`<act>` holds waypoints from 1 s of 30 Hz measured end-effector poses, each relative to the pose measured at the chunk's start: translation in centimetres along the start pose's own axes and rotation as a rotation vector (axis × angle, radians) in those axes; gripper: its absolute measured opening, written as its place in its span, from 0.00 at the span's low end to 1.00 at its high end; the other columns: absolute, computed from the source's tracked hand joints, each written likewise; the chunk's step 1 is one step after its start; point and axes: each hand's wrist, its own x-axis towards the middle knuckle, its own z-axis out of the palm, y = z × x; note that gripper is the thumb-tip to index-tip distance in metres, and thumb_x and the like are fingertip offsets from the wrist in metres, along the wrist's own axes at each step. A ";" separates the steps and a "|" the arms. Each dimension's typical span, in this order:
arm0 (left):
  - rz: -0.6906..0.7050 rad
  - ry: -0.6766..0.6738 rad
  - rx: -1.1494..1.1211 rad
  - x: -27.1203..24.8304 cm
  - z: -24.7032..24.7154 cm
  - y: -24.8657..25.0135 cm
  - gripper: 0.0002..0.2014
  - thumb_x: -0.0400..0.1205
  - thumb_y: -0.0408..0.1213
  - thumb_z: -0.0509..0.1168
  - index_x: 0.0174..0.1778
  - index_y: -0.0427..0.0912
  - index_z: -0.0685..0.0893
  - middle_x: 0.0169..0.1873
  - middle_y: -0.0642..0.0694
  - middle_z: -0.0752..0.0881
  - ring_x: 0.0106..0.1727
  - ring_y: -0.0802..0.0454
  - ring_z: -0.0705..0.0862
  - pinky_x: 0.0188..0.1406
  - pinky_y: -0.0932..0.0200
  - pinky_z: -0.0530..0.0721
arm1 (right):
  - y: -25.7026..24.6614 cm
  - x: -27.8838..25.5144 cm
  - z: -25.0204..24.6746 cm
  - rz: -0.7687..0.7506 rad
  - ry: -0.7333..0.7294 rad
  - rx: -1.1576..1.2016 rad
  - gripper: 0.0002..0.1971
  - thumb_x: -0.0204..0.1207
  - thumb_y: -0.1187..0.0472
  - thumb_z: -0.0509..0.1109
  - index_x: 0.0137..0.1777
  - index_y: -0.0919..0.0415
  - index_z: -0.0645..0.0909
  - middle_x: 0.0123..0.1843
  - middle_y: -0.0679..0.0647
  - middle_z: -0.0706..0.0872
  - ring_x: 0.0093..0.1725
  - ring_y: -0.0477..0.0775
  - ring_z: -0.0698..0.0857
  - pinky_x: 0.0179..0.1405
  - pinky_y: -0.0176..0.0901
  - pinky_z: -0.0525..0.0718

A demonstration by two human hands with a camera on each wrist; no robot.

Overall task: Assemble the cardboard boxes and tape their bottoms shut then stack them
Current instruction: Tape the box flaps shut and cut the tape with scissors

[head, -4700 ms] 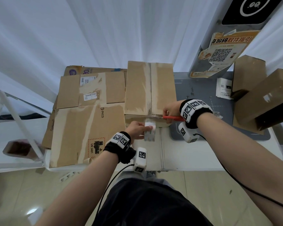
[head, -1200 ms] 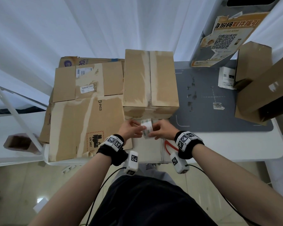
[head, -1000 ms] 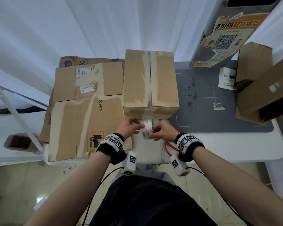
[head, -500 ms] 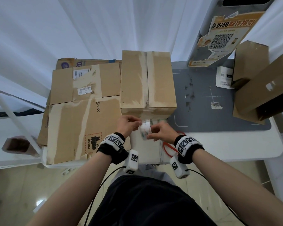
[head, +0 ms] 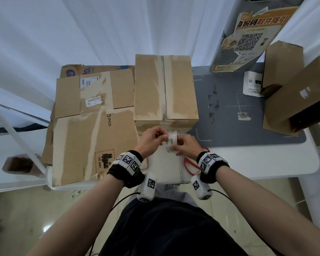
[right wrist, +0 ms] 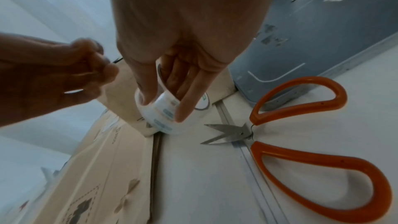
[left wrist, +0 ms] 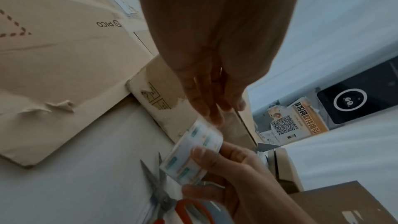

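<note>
The right hand grips the tape roll, fingers curled through its core, at the box's 6 o'clock edge on the counter. The left hand pinches at the tape's end. Peel squarely and pull taut along the seam.

Matt brown cardboard box; glossy tape roll; steel-bladed, orange plastic-handled scissors.
</note>
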 end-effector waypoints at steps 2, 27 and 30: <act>-0.061 -0.024 -0.058 -0.3 0.0 0.4 0.03 0.86 0.31 0.65 0.47 0.39 0.81 0.42 0.41 0.88 0.44 0.53 0.88 0.37 0.62 0.84 | -0.2 -0.1 0.0 0.000 -0.013 -0.007 0.10 0.73 0.65 0.79 0.55 0.62 0.89 0.46 0.55 0.92 0.45 0.54 0.91 0.42 0.45 0.92; -0.536 0.175 -0.284 1.1 1.4 0.0 0.02 0.80 0.25 0.71 0.46 0.32 0.85 0.36 0.39 0.86 0.29 0.53 0.82 0.19 0.68 0.78 | -1.7 -0.6 0.4 -0.133 0.066 -0.536 0.19 0.76 0.55 0.76 0.30 0.51 0.70 0.32 0.51 0.79 0.34 0.55 0.76 0.36 0.48 0.76; -0.666 0.151 -0.418 1.3 0.9 0.1 0.13 0.76 0.26 0.76 0.55 0.32 0.84 0.38 0.41 0.88 0.29 0.54 0.84 0.19 0.69 0.80 | -1.5 -1.0 0.1 -0.141 0.077 -0.573 0.12 0.78 0.53 0.75 0.37 0.52 0.76 0.34 0.50 0.79 0.35 0.54 0.77 0.36 0.45 0.73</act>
